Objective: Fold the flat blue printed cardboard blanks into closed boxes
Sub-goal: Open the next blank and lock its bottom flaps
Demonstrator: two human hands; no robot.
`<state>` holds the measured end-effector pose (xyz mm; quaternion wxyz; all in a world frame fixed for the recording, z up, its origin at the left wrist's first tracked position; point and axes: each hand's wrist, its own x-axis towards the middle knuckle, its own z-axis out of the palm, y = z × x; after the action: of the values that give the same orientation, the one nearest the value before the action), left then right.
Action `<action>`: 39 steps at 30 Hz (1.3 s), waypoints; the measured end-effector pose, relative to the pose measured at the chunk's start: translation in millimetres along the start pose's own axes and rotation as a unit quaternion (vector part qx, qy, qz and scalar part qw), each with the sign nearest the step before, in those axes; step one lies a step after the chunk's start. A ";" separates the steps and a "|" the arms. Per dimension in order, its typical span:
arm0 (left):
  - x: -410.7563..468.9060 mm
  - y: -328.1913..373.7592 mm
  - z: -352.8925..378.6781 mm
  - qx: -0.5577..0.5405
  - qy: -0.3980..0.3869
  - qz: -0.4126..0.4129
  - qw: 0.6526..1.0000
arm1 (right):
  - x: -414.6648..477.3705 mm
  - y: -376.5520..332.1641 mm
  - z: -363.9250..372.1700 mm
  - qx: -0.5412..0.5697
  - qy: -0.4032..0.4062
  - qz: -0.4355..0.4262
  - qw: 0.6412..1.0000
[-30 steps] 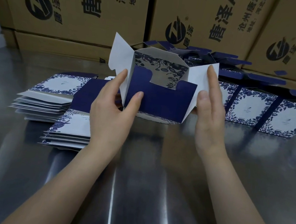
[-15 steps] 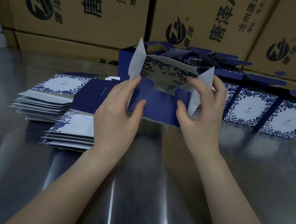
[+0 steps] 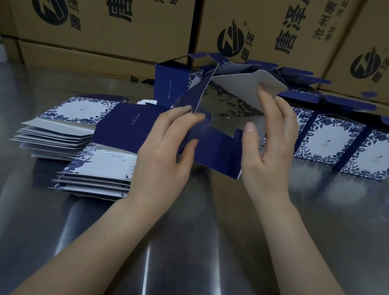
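Half-folded box (image 3: 216,148) held over the worktop (image 3: 172,257), beside stacked blanks (image 3: 98,178). Left hand (image 3: 165,153) pinches its notched blue panel. Right hand (image 3: 270,153) grips the opposite side, fingers pressing the white flap (image 3: 243,84) inward. Risk: uneven pressure may crease the flap off its fold line or let it spring open.

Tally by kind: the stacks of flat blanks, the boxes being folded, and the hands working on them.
Stacks of flat blanks: 2 (far stack, near stack)
Boxes being folded: 1 (half-folded box)
Hands: 2 (left hand, right hand), both gripping it
Total: 5
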<state>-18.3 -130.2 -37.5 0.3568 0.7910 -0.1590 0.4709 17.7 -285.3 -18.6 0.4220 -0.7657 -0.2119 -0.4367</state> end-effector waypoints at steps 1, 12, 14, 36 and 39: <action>0.0 -0.4 0.0 -0.008 0.000 0.004 1.000 | 0.3 0.0 -0.6 0.009 -0.002 0.002 1.000; 0.3 -4.0 0.5 -0.039 -0.014 -0.010 0.999 | 2.0 10.4 -6.0 0.131 -0.016 0.025 0.991; -0.1 -3.4 1.1 -0.028 -0.019 -0.014 0.999 | 3.3 11.4 -7.0 0.155 -0.028 0.039 0.987; 3.4 -4.3 -0.1 -0.154 0.031 -0.191 0.969 | 3.2 8.2 -1.4 0.162 -0.017 0.008 0.987; 3.7 -4.2 -1.7 -0.162 0.047 -0.195 0.966 | 2.7 9.5 2.0 0.269 0.029 0.109 0.957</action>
<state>-15.0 -125.8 -35.5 0.5720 0.7156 -0.0590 0.3965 26.7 -289.1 -21.3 0.6633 -0.6296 -0.2242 -0.3367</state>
